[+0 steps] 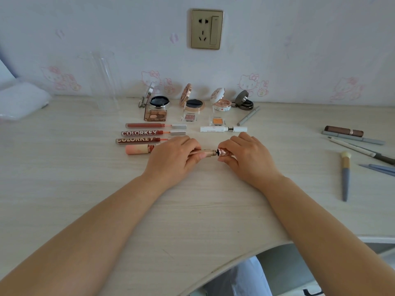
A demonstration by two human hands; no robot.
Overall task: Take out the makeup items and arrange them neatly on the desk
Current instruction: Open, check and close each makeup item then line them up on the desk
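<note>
My left hand (174,159) grips the gold tube (206,152) of a small makeup item over the middle of the desk. My right hand (245,155) pinches its pink faceted cap (224,152), pulled a little off the tube so a dark neck shows between them. Behind the hands lie three red lip gloss tubes (147,132) in a row, a pink lipstick (139,149) and a white mascara (223,129) with its cap drawn out. Several open compacts (159,102) and small eyeshadow pans (189,117) stand along the wall.
At the right lie a brown lipstick (344,131), grey pencils (352,138), a makeup brush (345,174) and blue tweezers (380,168). A clear glass cylinder (102,80) and a white bag (20,101) sit at the back left. The desk's curved front edge (245,256) runs below my arms.
</note>
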